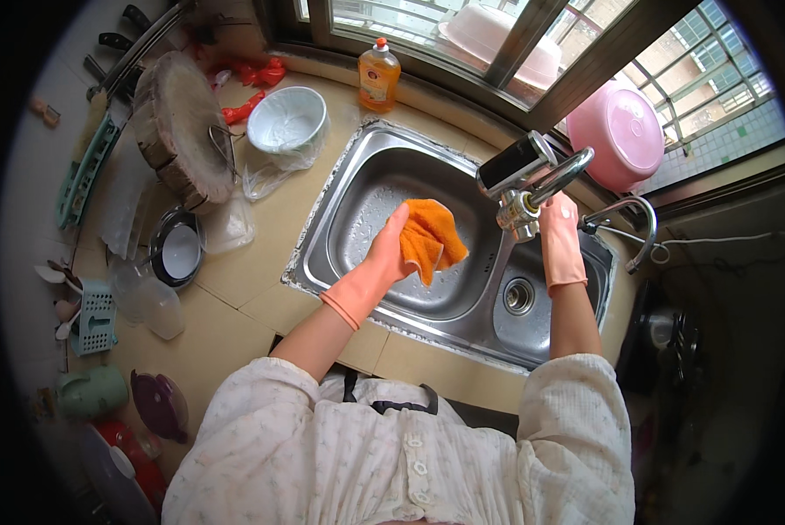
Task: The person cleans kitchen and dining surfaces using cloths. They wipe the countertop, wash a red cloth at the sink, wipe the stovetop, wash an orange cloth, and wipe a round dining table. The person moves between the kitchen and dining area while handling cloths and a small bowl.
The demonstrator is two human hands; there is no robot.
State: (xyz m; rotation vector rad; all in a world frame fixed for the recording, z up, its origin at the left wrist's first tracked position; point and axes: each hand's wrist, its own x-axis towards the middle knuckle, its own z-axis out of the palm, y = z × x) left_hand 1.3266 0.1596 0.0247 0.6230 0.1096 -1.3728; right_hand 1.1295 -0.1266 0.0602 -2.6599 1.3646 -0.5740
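An orange cloth (431, 236) hangs from my left hand (387, 246), which wears a pink rubber glove and grips it over the large bowl of a steel double sink (379, 174). Water drops dot that bowl. My right hand (558, 216), gloved the same way, reaches behind the chrome faucet (520, 209) at the sink's right rear. The faucet's spout hides its fingers, so I cannot tell whether they touch or hold anything. Below that forearm lies the small bowl with its drain strainer (518, 296).
Dish soap (379, 77) stands by the window ledge, and a pink basin (615, 134) leans at the window. To the left are a bag-lined bowl (287, 118), a thick wooden chopping board (185, 128) and a utensil holder (94, 318). A thin curved tap (648, 230) rises at the right.
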